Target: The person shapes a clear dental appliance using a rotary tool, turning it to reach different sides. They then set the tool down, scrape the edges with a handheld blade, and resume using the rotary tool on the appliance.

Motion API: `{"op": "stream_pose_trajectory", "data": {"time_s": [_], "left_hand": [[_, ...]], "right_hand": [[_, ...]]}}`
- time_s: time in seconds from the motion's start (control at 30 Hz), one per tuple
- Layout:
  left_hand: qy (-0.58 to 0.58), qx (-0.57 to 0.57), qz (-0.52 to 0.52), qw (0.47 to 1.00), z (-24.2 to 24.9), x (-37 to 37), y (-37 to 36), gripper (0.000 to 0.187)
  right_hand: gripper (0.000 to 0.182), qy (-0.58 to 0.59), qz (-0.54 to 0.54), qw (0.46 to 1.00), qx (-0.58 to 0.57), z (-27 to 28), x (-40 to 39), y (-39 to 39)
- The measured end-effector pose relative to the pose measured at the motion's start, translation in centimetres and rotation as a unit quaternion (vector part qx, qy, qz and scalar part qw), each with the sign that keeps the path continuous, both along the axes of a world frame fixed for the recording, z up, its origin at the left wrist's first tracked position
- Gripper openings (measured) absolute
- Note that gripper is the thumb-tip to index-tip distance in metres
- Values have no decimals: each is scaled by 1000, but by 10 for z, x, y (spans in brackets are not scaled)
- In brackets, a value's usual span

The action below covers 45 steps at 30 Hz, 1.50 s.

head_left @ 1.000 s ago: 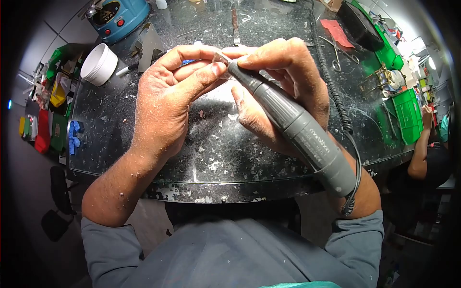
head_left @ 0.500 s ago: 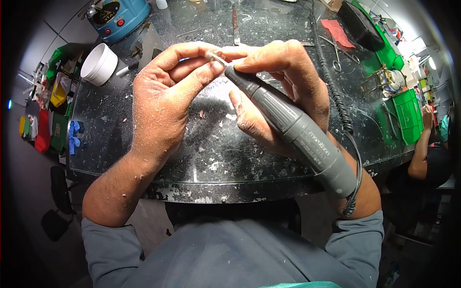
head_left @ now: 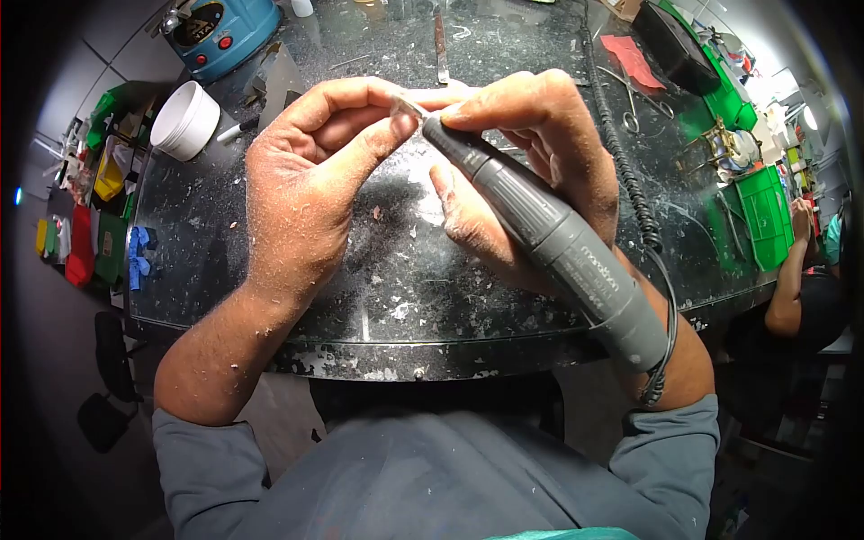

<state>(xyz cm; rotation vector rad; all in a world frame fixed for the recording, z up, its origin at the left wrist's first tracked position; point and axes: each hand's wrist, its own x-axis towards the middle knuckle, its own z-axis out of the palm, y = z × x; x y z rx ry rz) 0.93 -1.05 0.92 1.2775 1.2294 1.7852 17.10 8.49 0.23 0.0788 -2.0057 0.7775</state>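
Note:
My right hand [head_left: 558,135] is wrapped round a grey rotary handpiece [head_left: 567,238], its narrow end pointing up and left. A thin cord runs from its rear end beside my right forearm. My left hand [head_left: 306,171] is closed, pinching a small pale, partly see-through piece [head_left: 407,105] between thumb and index finger. The handpiece's tip meets that piece, and the fingertips of both hands come close together there. Most of the piece is hidden by the fingers, so I cannot tell its kind. White dust and shavings cover both hands and my left forearm.
On the dusty black table [head_left: 405,310] are a white tub [head_left: 186,121], a blue machine [head_left: 229,40], a wooden-handled knife [head_left: 441,49], scissors [head_left: 633,101], a red sheet [head_left: 633,61] and a green bin [head_left: 765,216]. A coiled cord [head_left: 627,171] hangs right. Another person's arm [head_left: 787,279] shows far right.
My left fingers and the small piece have shifted and turned slightly against the handpiece's tip. The right hand stays almost in place.

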Motion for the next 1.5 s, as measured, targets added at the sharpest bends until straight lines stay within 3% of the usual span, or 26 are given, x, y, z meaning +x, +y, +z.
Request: {"op": "stream_pose_trajectory", "data": {"time_s": [0.23,0.33,0.43,0.83,1.1,1.5], "left_hand": [[-20,4,-4,1000,-1,0,1,18],[-29,-5,-3,1000,-1,1,0,18],[-67,6,-31,997,-4,-2,1,17],[-25,-25,-34,999,-7,-6,-2,18],[-135,-14,-68,988,-7,-4,1,13],[-184,-13,-114,976,-7,-7,0,14]], "right_hand": [[36,13,14,1000,14,-2,-2,0],[36,93,-41,995,18,-3,-11,1],[37,64,-31,997,15,3,-7,-5],[40,39,-39,998,22,1,-4,-3],[42,41,-34,998,31,-1,-5,-2],[42,27,-53,997,50,1,-3,-2]]}}
